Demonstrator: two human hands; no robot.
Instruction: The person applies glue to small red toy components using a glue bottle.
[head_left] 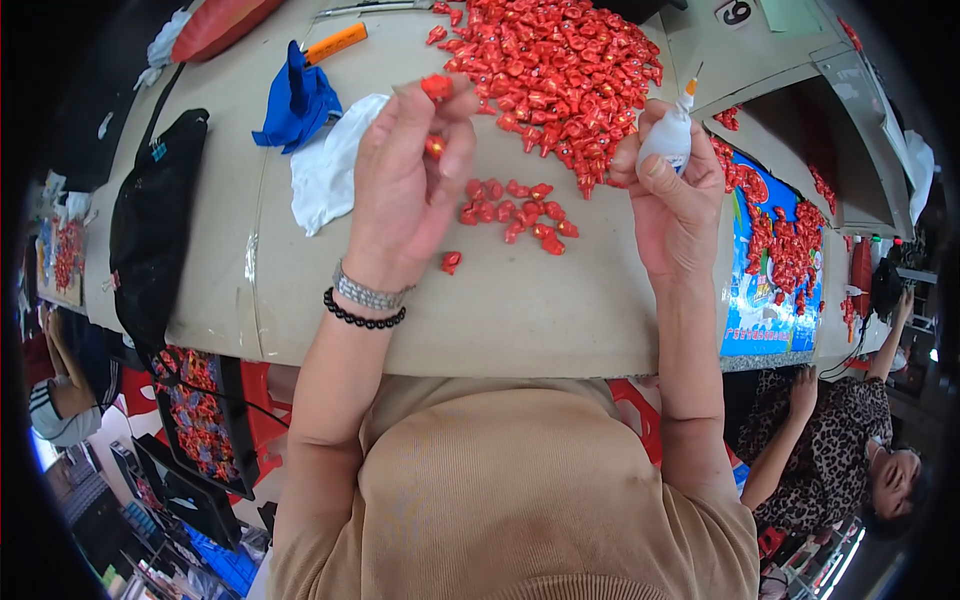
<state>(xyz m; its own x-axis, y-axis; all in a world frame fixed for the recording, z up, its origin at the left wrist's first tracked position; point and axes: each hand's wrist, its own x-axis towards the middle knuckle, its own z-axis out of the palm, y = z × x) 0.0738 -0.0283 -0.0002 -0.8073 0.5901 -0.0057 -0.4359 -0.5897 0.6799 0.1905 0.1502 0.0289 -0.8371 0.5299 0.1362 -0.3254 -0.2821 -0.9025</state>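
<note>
Now, left hand [408, 172] pinches red piece [436, 88] between thumb and fingertips, second piece [434, 147] tucked lower in fingers. Right hand [682, 195] wrapped round bottle [666, 142], needle tip [698, 72] pointing far, well apart from pinched piece. Likely best: steady piece first, bring needle toward it slowly, squeeze lightly; hard squeeze could flood piece or wet fingers. Mind second piece slipping out. Cluster [513, 210] lies on table [520, 325] between hands, nearer than pile [560, 70]; stray piece [451, 262] right of left wrist.
</note>
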